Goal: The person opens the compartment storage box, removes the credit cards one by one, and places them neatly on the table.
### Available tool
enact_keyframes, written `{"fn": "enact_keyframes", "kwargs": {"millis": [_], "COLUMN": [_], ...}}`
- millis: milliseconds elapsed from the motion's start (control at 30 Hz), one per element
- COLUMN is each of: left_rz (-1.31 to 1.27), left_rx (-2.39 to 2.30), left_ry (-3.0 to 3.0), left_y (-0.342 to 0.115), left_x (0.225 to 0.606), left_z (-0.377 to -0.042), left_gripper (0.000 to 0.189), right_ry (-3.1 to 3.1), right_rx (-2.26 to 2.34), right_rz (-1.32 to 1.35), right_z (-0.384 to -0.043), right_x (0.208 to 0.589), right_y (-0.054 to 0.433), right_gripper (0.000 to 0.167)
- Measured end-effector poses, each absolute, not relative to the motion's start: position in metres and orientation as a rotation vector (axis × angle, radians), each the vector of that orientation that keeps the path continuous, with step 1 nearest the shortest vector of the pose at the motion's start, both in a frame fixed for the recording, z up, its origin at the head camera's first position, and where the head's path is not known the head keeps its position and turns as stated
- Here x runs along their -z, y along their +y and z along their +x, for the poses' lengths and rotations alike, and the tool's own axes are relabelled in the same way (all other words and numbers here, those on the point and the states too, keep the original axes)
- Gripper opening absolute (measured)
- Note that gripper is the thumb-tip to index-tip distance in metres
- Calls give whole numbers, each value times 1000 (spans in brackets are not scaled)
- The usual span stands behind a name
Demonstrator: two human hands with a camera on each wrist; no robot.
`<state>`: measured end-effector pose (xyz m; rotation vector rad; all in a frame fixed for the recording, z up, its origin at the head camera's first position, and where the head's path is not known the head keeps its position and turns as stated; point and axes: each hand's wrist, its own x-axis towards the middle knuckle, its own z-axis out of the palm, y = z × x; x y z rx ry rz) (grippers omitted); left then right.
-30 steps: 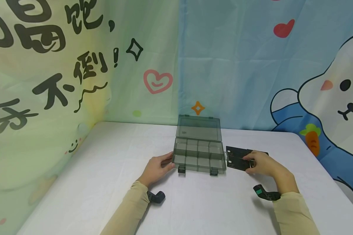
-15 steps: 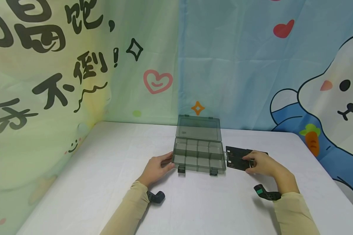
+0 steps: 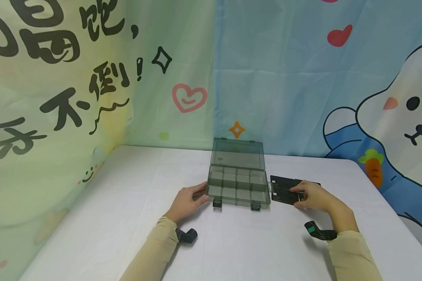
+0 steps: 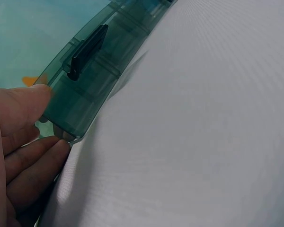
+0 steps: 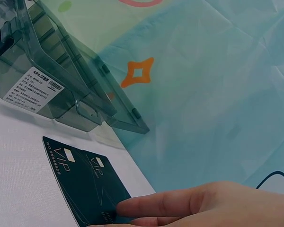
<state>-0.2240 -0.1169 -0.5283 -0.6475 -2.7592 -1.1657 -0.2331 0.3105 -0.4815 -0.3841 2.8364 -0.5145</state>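
A translucent grey-green compartment box (image 3: 229, 191) stands on the table with its lid (image 3: 237, 152) raised at the back; no items show in its compartments. My left hand (image 3: 187, 203) grips the box's left front corner, thumb at the top edge and fingers along the side, as the left wrist view shows. Right of the box lie two black VIP cards, the far card (image 3: 280, 181) and the near card (image 3: 282, 195). My right hand (image 3: 317, 196) holds the near card by its right part, fingers over its surface and thumb toward its front edge. The palm hides that end.
Two dark latches stick out at the box's front, one of them a left latch (image 3: 217, 203). A white label (image 5: 34, 90) is on its right side. The white-covered table (image 3: 246, 246) ends at a printed curtain (image 3: 285, 78) behind.
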Motion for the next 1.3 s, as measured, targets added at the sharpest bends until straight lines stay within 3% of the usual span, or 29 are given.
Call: {"fn": "enact_keyframes", "kwargs": {"millis": [800,1067,1300], "left_rz": [-667,-654,-619], "left_rx": [1232,1284,1160], "left_ry": [-2730,-2679,-2690], "left_y": [-117,-118,-118], "left_x": [534,535,533], "left_z": [-228,-240,-250], "left_gripper": [53,46,41], "right_ry": [2909,3106,3175], "right_rx": [589,568,564], "right_rz": [-420,-369,-337], "right_z": [-239,-252,-256], "right_x": [485,470,456], "right_y": [311,304,293], "right_gripper": [51,42,46]}}
